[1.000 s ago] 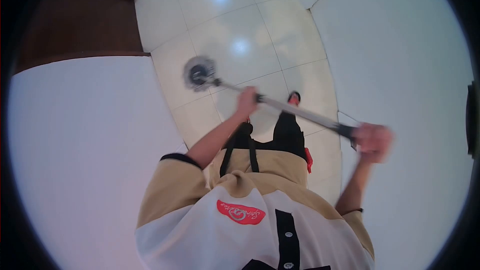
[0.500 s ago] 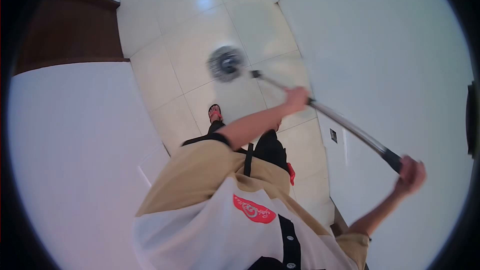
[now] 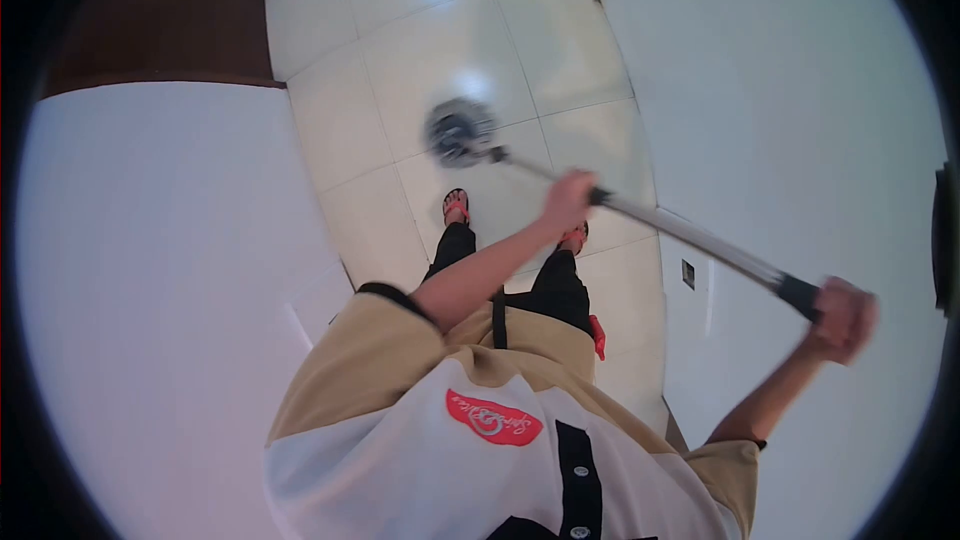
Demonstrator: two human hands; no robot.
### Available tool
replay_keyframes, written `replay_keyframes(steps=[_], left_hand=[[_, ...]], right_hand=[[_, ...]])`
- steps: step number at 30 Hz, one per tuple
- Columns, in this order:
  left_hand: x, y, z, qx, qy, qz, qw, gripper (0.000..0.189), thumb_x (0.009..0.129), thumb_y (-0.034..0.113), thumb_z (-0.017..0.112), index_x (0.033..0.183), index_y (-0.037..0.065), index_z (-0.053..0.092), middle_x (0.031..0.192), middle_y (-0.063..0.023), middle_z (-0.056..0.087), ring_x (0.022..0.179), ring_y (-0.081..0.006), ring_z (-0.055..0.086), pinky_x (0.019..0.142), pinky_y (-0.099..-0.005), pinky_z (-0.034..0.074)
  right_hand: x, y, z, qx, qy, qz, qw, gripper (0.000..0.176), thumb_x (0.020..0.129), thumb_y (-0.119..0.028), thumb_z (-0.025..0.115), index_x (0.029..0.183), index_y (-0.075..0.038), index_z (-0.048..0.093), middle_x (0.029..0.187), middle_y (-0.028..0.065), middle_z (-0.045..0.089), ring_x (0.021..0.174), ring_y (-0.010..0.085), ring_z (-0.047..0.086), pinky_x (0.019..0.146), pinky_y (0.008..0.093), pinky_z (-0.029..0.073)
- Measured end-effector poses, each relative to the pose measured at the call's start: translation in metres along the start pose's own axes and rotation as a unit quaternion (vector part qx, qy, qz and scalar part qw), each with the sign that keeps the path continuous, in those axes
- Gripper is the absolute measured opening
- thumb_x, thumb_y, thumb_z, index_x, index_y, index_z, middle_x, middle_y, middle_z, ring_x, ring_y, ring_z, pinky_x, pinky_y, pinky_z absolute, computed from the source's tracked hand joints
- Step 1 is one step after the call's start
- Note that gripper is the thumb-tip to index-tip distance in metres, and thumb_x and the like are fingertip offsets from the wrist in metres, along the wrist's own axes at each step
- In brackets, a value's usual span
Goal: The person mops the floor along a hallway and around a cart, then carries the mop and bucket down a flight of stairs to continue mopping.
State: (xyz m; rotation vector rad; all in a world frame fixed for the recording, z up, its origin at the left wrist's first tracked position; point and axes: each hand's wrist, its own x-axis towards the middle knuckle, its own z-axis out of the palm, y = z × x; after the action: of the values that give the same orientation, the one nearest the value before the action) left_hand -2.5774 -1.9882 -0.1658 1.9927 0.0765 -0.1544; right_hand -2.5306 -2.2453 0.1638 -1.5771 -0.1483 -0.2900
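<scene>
A mop [image 3: 690,231] with a metal pole slants across the view. Its round grey head [image 3: 460,132], smeared by motion, rests on the tiled floor ahead of my feet. My left hand [image 3: 570,200] is wrapped round the lower part of the pole, just below a black collar. At the upper end, my right hand [image 3: 845,320] closes round the pole beside the black grip [image 3: 797,295], off to the right near the white wall.
Pale glossy tiles [image 3: 440,50] make up the floor. White walls stand on the left [image 3: 170,270] and right [image 3: 780,90], the right one with a small socket [image 3: 688,273]. A dark brown door [image 3: 170,20] is at upper left. My sandalled feet [image 3: 456,206] stand behind the mop head.
The mop head has come closer to my feet. My left hand has shifted slightly left, my right hand slightly right, both still on the pole. The view has shifted a little, showing more of my right foot.
</scene>
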Motion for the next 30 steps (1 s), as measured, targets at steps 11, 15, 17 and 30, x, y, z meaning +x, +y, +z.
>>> replay_keyframes(steps=[11,15,17,30], left_hand=[[-0.132,-0.218,-0.127,0.164,0.024,-0.124,0.978,0.039,0.052,0.005,0.066,0.089,0.006,0.056,0.097,-0.0129,0.053,0.095,-0.0294,0.049,0.080,-0.0362,0.041],[-0.046,-0.023,0.072,0.170,-0.105,-0.119,0.973,0.018,0.058,0.010,0.058,0.076,0.007,0.056,0.086,-0.0138,0.054,0.088,-0.0307,0.051,0.073,-0.0415,0.041],[-0.008,0.083,0.156,0.126,-0.212,-0.075,0.966,0.032,0.054,0.013,0.064,0.086,0.010,0.059,0.088,-0.0131,0.054,0.092,-0.0300,0.049,0.077,-0.0414,0.041],[-0.028,0.125,0.185,0.019,-0.100,0.054,0.993,0.023,0.060,0.024,0.065,0.071,0.006,0.055,0.075,-0.0129,0.055,0.083,-0.0308,0.052,0.066,-0.0418,0.044]], right_hand=[[-0.132,0.133,0.133,0.114,-0.294,0.137,0.939,0.014,0.074,-0.005,0.052,0.062,0.002,0.053,0.061,0.0079,0.055,0.052,0.0126,0.049,0.051,0.0251,0.041],[-0.078,0.063,-0.126,-0.134,-0.143,0.058,0.979,0.024,0.078,-0.023,0.052,0.064,-0.004,0.048,0.055,0.0064,0.051,0.052,0.0164,0.051,0.053,0.0325,0.046],[-0.058,-0.021,-0.204,-0.230,0.000,0.032,0.973,0.026,0.078,-0.022,0.047,0.058,-0.005,0.042,0.048,0.0068,0.044,0.045,0.0154,0.045,0.055,0.0353,0.045],[-0.045,-0.086,-0.193,0.075,-0.014,0.049,0.996,0.035,0.084,-0.020,0.033,0.049,-0.017,0.027,0.038,-0.0016,0.024,0.038,0.0107,0.027,0.056,0.0300,0.032]])
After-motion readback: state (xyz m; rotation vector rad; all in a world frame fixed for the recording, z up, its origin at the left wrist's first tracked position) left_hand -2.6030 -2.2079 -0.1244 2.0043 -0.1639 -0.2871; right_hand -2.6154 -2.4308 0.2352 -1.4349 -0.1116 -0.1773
